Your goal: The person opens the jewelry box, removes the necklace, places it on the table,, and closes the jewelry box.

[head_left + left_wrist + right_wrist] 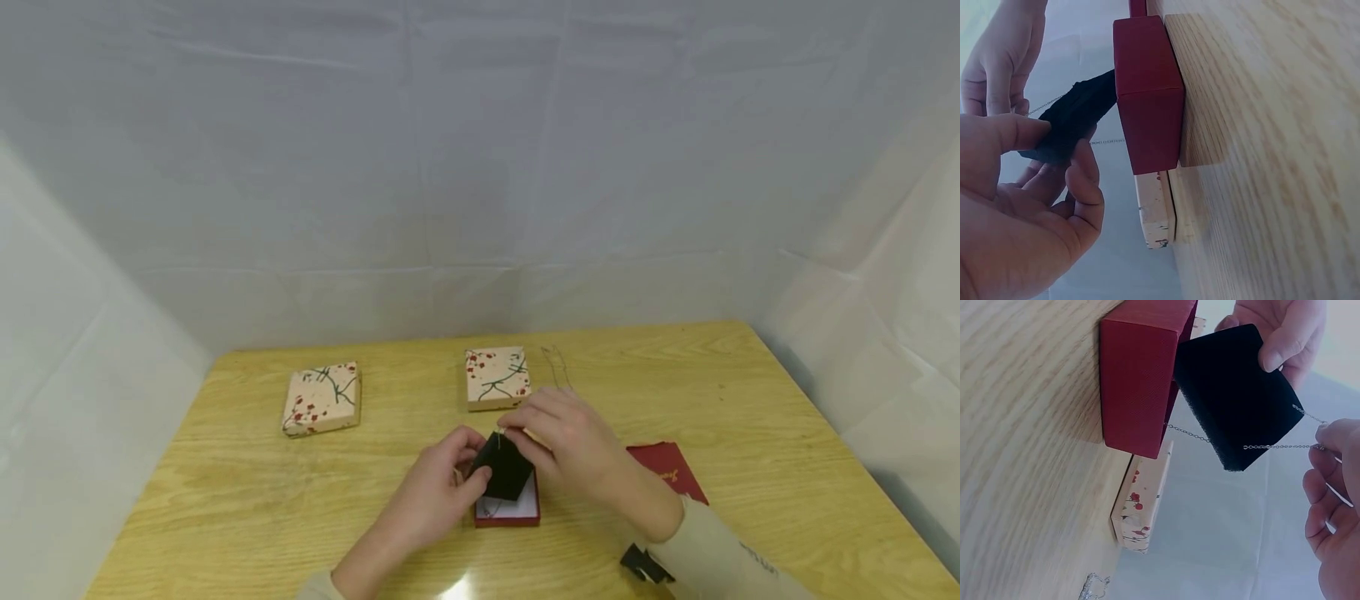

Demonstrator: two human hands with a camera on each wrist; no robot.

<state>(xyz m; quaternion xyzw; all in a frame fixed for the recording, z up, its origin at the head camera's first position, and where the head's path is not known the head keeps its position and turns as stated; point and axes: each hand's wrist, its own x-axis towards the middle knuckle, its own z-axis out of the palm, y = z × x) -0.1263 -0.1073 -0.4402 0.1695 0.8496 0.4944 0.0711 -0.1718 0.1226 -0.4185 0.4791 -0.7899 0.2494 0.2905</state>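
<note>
My left hand (431, 492) pinches a black velvety pad (504, 473) between thumb and fingers, tilted over a small open red box (507, 522) with a white inside. In the right wrist view the pad (1235, 394) has a thin silver chain (1279, 447) running across it. Thumb and forefinger of my right hand (577, 437) pinch that chain just off the pad's edge. Another stretch of chain (1107, 142) runs from under the pad toward the red box (1150, 94). The chain's far end is hidden.
Two cream boxes with red blossoms stand on the wooden table: one at left (322, 398), one behind my hands (497, 377). Another chain (555, 367) lies beside the latter. A red flat piece with gold lettering (671, 471) and a small black piece (643, 564) lie near my right forearm.
</note>
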